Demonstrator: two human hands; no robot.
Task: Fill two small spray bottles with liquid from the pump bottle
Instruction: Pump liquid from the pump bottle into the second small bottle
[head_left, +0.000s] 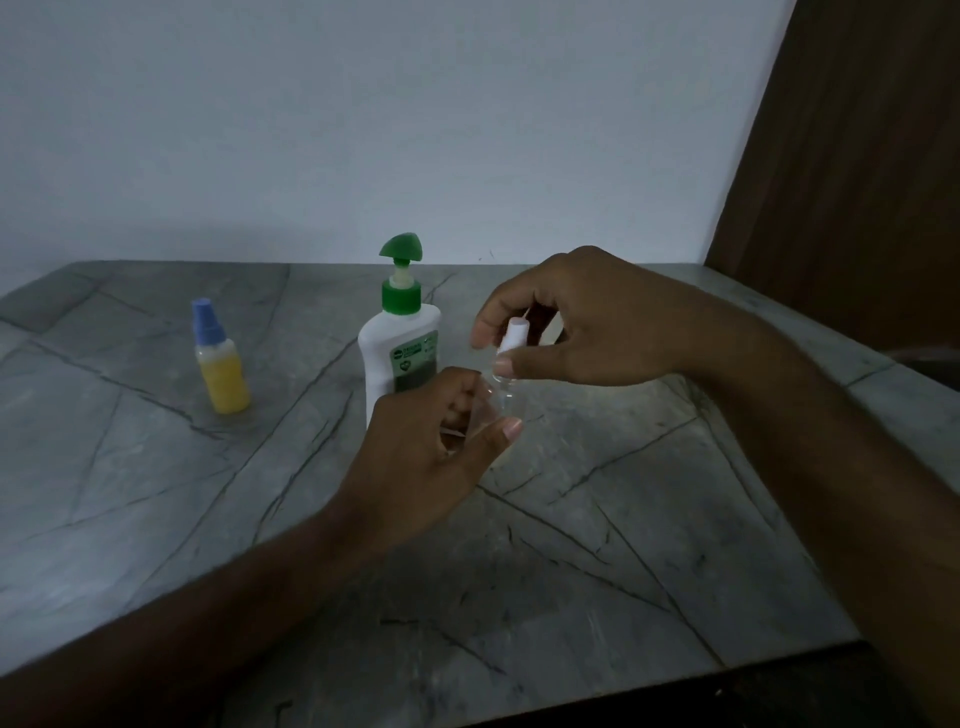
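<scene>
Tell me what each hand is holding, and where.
The left hand grips the clear spray bottle round its body; the right hand pinches its white spray cap at the top.

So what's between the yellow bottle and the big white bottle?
Nothing. In the head view, only bare grey table lies between the yellow bottle with its blue cap and the white pump bottle.

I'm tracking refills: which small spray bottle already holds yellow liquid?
The blue-capped spray bottle standing alone left of the pump bottle; the held one looks clear.
</scene>
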